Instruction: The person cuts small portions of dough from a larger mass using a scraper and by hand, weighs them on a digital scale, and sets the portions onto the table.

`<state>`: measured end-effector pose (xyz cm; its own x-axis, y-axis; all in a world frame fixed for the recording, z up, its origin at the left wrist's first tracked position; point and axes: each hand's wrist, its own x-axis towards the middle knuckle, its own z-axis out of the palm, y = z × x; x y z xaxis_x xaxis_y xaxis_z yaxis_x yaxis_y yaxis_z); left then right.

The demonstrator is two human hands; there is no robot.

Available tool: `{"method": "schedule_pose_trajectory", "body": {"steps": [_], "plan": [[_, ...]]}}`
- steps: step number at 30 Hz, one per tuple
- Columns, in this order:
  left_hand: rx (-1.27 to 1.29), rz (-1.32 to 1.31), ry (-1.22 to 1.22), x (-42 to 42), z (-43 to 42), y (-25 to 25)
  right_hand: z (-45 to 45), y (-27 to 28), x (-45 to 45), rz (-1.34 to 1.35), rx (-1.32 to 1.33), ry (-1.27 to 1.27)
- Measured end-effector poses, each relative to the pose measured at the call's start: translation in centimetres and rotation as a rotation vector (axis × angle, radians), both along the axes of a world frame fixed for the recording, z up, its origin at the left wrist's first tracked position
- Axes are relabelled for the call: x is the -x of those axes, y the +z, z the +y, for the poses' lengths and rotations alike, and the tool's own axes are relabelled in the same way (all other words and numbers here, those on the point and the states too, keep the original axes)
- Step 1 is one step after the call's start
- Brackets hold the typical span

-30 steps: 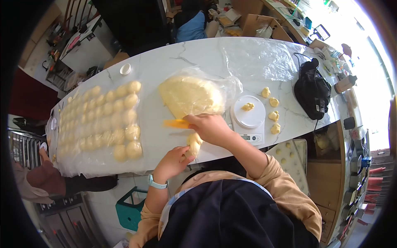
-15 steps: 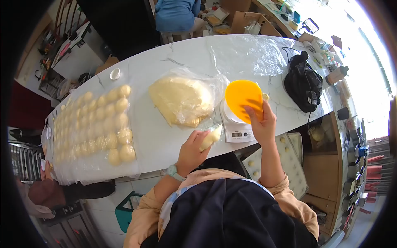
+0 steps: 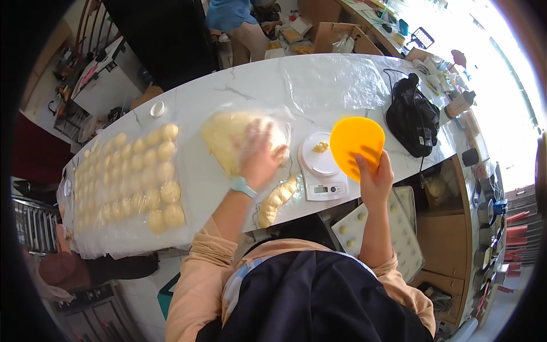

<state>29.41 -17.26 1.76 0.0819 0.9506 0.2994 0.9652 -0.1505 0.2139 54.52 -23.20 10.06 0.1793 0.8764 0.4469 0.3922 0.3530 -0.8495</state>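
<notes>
My right hand (image 3: pixel 376 175) grips a yellow, rounded dough scraper (image 3: pixel 358 145), raised beside the kitchen scale (image 3: pixel 326 192). On the scale's white pan rests a small bit of dough (image 3: pixel 321 147). My left hand (image 3: pixel 260 157), blurred by motion, lies with fingers spread over the large dough mass (image 3: pixel 221 132), which has clear plastic around it. An elongated strip of dough (image 3: pixel 277 202) lies on the table between my left forearm and the scale, touched by neither hand.
Rows of dough balls (image 3: pixel 151 157) sit under plastic at the left. A small white cup (image 3: pixel 157 109) stands behind them. A black bag (image 3: pixel 411 117) lies at the right. Trays with dough pieces (image 3: pixel 401 242) are below the table edge. Other people are at the back and far left.
My left hand has let go of the dough strip, now on the table, and moved up-left onto the large dough. The scraper has shifted right, uncovering the scale pan. The person behind has shifted.
</notes>
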Motion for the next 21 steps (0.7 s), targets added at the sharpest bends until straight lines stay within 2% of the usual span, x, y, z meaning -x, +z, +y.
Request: {"method": "schedule_pose_trajectory", "body": {"steps": [2, 4, 7, 9, 12, 15, 18, 20, 21], "plan": [[0.095, -0.236, 0.223, 5.5, 2.4, -3.5, -0.4, -0.3, -0.5, 0.004, -0.036, 0.009], [0.305, -0.251, 0.462, 9.0, 2.0, 0.0, -0.6, -0.6, -1.2, 0.112, 0.000, -0.010], [0.263, -0.489, 0.382, 15.1, 3.6, -5.2, -1.0, -1.4, -2.4, 0.188, 0.036, -0.052], [0.262, -0.558, 0.332, 16.1, 5.0, -5.6, -1.1, -1.6, -2.5, 0.202, 0.052, -0.070], [0.165, -0.916, 0.163, 15.4, 7.0, -5.8, -1.7, -1.9, -2.5, 0.168, 0.067, -0.092], [0.060, -0.921, 0.216, 14.5, 7.3, -6.0, -1.9, -2.0, -3.1, 0.077, 0.065, -0.117], [-0.163, -0.415, 0.580, 13.0, 6.3, -7.2, -2.2, -1.9, -3.8, 0.053, 0.071, -0.151], [-0.360, -0.519, 0.203, 8.9, 1.1, -1.7, -2.3, -1.8, -4.3, 0.071, 0.038, -0.208], [-0.182, -0.698, 0.097, 6.8, -2.1, 0.0, -2.4, -1.7, -4.6, 0.093, 0.045, -0.222]]}}
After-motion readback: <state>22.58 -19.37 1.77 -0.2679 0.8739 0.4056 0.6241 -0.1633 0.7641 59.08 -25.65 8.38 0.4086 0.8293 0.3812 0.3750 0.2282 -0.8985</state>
